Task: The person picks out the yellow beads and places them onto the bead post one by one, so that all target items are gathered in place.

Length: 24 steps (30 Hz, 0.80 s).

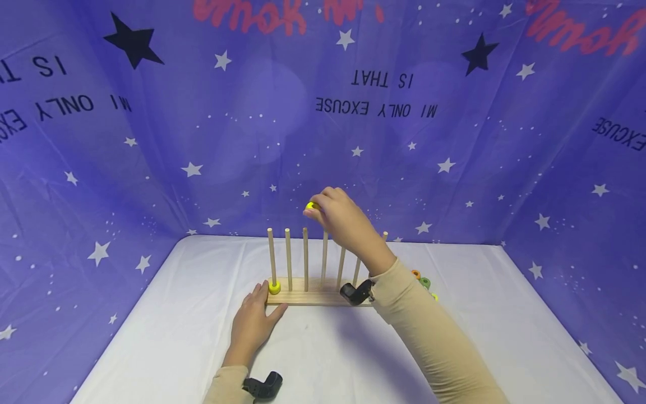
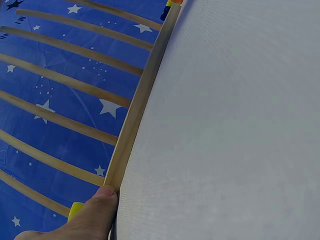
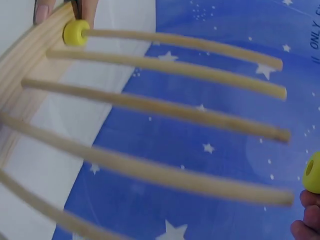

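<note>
My right hand (image 1: 340,216) pinches a yellow bead (image 1: 312,206) above the row of upright wooden pegs. Its hole shows in the right wrist view, where the bead (image 3: 312,172) sits at my fingertips, apart from the peg tips. The pegs rise from a long wooden base (image 1: 298,298). Another yellow bead (image 1: 274,287) is at the foot of the leftmost peg (image 1: 272,255). My left hand (image 1: 252,322) holds the base's left end, its thumb at the front edge and fingers along the end. My right forearm hides part of the base's right side.
Right of the base, partly behind my sleeve, lie an orange bead (image 1: 416,274), a green bead (image 1: 425,283) and a yellow bead (image 1: 435,297). A white cloth (image 1: 313,348) covers the table. A blue star-printed curtain (image 1: 282,140) stands behind and at both sides.
</note>
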### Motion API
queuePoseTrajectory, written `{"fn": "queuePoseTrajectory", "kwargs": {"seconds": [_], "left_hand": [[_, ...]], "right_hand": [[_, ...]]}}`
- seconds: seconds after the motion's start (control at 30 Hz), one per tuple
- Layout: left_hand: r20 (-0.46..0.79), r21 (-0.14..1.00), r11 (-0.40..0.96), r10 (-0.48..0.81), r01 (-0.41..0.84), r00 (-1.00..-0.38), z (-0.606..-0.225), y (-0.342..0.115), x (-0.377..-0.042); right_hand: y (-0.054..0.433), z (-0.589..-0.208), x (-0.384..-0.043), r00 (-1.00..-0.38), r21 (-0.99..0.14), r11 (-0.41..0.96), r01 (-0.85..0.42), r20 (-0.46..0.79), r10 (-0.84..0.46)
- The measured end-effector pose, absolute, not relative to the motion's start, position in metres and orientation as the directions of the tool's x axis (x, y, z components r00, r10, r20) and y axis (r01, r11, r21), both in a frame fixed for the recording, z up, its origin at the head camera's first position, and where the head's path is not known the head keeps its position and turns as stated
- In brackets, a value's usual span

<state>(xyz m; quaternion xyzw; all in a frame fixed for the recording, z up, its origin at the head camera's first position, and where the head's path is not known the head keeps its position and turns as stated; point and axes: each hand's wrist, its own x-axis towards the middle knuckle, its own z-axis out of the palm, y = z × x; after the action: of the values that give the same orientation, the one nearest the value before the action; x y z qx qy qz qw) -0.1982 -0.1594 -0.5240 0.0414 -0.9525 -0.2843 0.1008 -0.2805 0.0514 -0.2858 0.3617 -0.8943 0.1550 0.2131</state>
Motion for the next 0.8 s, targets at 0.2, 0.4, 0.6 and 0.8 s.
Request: {"fn": "queuePoseTrajectory", "kwargs": {"seconds": [0.2, 0.4, 0.6, 0.8], "left_hand": [[0.151, 0.549, 0.835, -0.14, -0.035, -0.978, -0.525, -0.16, -0.197], [0.16, 0.549, 0.835, -0.132, -0.023, -0.978, -0.524, -0.158, -0.198], [0.182, 0.546, 0.838, -0.128, -0.008, -0.975, -0.523, -0.159, -0.198], [0.177, 0.554, 0.833, -0.124, -0.005, -0.976, -0.523, -0.16, -0.198]], "right_hand": [[0.026, -0.289, -0.278, -0.609, -0.087, 0.656, -0.75, 0.477, -0.633], [0.009, -0.294, -0.273, -0.552, -0.055, 0.605, -0.795, 0.48, -0.682], [-0.007, -0.297, -0.268, -0.533, -0.049, 0.579, -0.814, 0.462, -0.709], [-0.014, -0.298, -0.266, -0.568, -0.06, 0.601, -0.797, 0.412, -0.713]]}}
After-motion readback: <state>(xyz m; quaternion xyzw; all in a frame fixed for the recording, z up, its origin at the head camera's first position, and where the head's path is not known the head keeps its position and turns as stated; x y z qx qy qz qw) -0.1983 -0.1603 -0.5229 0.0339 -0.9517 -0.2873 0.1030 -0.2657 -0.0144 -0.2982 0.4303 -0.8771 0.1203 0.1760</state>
